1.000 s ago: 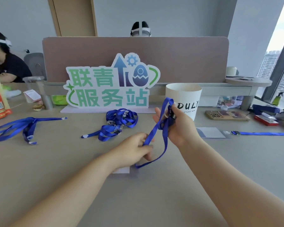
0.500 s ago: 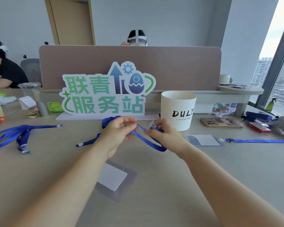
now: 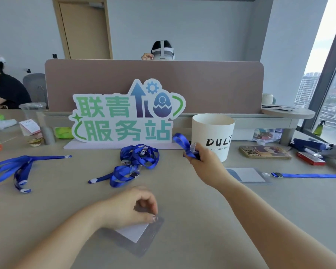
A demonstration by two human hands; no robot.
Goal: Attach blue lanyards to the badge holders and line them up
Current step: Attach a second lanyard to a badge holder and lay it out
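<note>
A clear plastic badge holder (image 3: 138, 236) with a white card inside lies flat on the desk (image 3: 202, 220) near the bottom centre, turned at an angle; the left hand (image 3: 130, 207) covers its upper left part, thumb and forefinger pinched together at its top edge, seemingly on the slot, though blur hides the exact contact. The right hand (image 3: 204, 162) is raised farther back, just in front of the white cup (image 3: 213, 134), fingers closed around a bunched blue lanyard (image 3: 180, 141) whose flat woven loop sticks up to the left; the clip end is lost inside the fist. Between the hands, farther back, sits a tangled pile of lanyards (image 3: 136, 162) with small metal clips showing. More blue straps (image 3: 17, 167) run off the left edge. At right, a second badge holder (image 3: 248, 174) lies flat with its attached lanyard (image 3: 308, 175) stretched straight and cut off by the frame. The desk is smooth and beige, backed by a mauve divider panel (image 3: 202, 84) and a green-lettered cutout sign (image 3: 124, 117). A phone (image 3: 264, 152) rests right of the cup; a tall window (image 3: 334, 94) fills the right side.
</note>
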